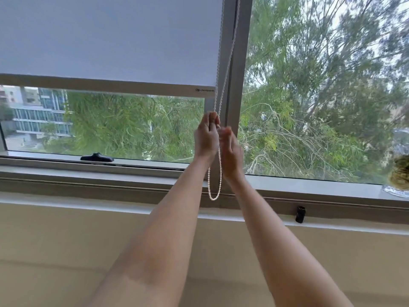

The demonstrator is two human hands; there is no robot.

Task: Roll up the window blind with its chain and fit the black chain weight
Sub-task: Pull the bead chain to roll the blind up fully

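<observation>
— Where has the blind (106, 41) got to?

— Its bottom bar sits partway down the left pane, with a strip of glass showing beneath it, and trees and a glass-fronted building beyond. The right pane is uncovered, nothing but green branches.

— And the hands?

— Both arms reach up to the grey post between the two panes. The left hand (205, 136) is a little higher, its fingertips pinched shut on the white bead chain (219, 173) just below the corner of the bottom bar. The right hand (230, 149) is just beside it and lower, fingers curled in toward the chain; it is blurred, so I cannot tell whether it really grips the beads or only brushes them.

— How does the chain hang?

— Two strands come down along the post from above, pass through the hands, and the loop dangles free between the wrists, ending just over the sill.

— The black chain weight?

— The black chain weight (300, 214) stands on the window ledge (332, 227), off to the right of the right forearm and well apart from the chain. Neither hand touches it.

— Anything else on that sill?

— A black window handle (97, 157) lies flat on the frame at the left, and at the far right edge a glass dish (396, 191) with something mossy in it
</observation>
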